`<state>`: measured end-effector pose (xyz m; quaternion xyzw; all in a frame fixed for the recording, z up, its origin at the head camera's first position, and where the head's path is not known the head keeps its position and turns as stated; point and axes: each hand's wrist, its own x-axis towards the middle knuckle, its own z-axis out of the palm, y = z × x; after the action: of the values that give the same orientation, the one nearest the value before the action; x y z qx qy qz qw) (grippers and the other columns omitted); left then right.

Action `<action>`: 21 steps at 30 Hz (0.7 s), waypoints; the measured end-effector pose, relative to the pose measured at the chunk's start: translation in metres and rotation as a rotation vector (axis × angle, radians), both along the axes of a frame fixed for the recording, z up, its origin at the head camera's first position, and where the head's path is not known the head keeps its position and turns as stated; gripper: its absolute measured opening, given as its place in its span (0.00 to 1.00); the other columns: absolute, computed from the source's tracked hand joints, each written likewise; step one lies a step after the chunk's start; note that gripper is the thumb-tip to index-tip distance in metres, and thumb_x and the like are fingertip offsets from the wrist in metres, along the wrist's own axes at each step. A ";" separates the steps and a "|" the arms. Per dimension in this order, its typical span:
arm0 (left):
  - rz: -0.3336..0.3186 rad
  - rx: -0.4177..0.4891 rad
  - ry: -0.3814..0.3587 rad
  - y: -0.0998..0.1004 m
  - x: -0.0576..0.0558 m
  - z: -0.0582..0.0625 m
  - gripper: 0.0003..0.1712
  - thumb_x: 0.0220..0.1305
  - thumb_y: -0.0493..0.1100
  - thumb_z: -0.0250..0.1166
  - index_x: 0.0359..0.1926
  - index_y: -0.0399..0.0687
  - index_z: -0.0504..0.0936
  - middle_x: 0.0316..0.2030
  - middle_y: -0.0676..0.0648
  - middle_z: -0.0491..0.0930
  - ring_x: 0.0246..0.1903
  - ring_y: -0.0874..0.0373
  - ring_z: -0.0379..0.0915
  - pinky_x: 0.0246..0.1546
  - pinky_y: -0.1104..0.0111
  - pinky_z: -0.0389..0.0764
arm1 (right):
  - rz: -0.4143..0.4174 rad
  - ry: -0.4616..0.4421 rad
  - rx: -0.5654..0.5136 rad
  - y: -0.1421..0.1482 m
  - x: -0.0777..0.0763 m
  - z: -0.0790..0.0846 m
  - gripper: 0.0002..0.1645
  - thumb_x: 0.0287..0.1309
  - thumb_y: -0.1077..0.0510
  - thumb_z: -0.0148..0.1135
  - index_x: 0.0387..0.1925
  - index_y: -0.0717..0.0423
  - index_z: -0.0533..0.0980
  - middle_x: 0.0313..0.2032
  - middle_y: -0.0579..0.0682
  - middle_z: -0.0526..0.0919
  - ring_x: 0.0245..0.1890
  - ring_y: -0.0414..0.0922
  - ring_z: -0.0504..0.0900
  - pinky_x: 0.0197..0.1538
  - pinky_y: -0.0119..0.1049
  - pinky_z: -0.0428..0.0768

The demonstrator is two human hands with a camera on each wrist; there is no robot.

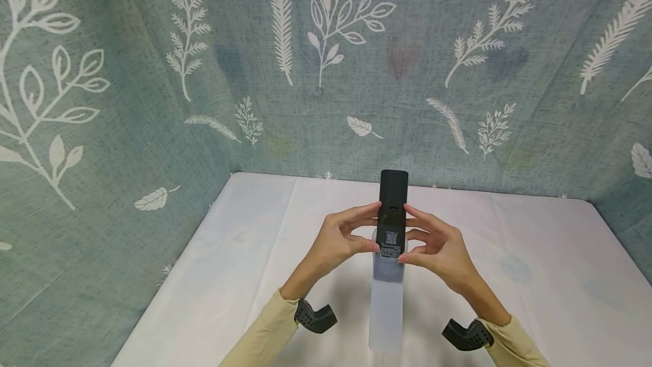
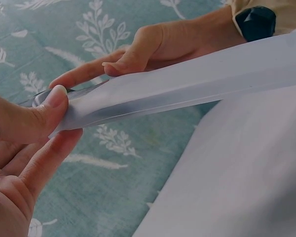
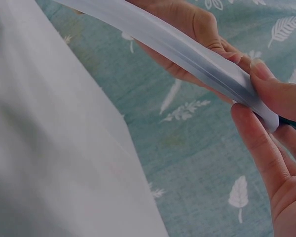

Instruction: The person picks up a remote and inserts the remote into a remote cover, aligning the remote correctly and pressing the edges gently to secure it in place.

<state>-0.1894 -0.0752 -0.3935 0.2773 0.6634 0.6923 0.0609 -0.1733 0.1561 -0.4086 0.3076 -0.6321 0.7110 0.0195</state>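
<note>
A black remote control (image 1: 393, 188) stands back side up, its printed label and QR code showing. Its lower end sits inside a long translucent sleeve (image 1: 386, 313), which hangs down toward the near side; the upper part sticks out bare. On the left edge, my left hand (image 1: 340, 238) pinches the remote and the sleeve's mouth between thumb and fingers. My right hand (image 1: 439, 247) does the same along the right edge. The left wrist view shows the sleeve (image 2: 153, 89) held at its mouth by my left thumb and fingers (image 2: 48, 158).
Beneath the hands spreads a white-covered table (image 1: 285, 225). A blue-green cloth (image 1: 326, 123) with white leaf prints hangs behind it and along the sides. Each wrist wears a black camera mount, one being the left mount (image 1: 316, 317).
</note>
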 end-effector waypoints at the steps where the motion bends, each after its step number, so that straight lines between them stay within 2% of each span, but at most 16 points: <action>1: 0.001 -0.001 -0.002 0.000 0.000 0.000 0.41 0.46 0.25 0.71 0.64 0.46 0.72 0.54 0.43 0.77 0.52 0.51 0.75 0.44 0.59 0.81 | 0.000 0.000 -0.001 0.000 0.000 0.000 0.51 0.38 0.80 0.69 0.67 0.66 0.60 0.51 0.57 0.77 0.42 0.48 0.83 0.35 0.46 0.84; 10: 0.018 -0.027 -0.013 0.000 0.001 0.001 0.41 0.47 0.23 0.70 0.64 0.42 0.70 0.55 0.42 0.76 0.53 0.52 0.75 0.44 0.61 0.82 | 0.013 0.000 -0.016 0.000 -0.001 0.000 0.51 0.38 0.80 0.69 0.67 0.67 0.60 0.51 0.59 0.77 0.42 0.48 0.83 0.35 0.46 0.84; 18: 0.029 -0.047 0.004 0.001 0.012 0.022 0.39 0.47 0.22 0.69 0.63 0.37 0.70 0.54 0.39 0.77 0.53 0.50 0.75 0.44 0.63 0.81 | 0.023 -0.008 -0.029 0.000 -0.001 -0.002 0.51 0.38 0.80 0.69 0.67 0.67 0.60 0.51 0.55 0.78 0.42 0.48 0.83 0.35 0.46 0.83; 21: 0.030 -0.042 0.007 0.001 0.013 0.022 0.39 0.47 0.22 0.69 0.63 0.37 0.70 0.53 0.38 0.77 0.53 0.49 0.75 0.44 0.62 0.81 | 0.027 -0.009 -0.037 -0.001 -0.001 -0.002 0.51 0.38 0.80 0.69 0.67 0.67 0.60 0.51 0.55 0.78 0.42 0.48 0.83 0.35 0.46 0.83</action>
<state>-0.1765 -0.0740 -0.3712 0.2683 0.6823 0.6779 0.0538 -0.1747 0.1554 -0.4106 0.3123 -0.6148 0.7241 0.0129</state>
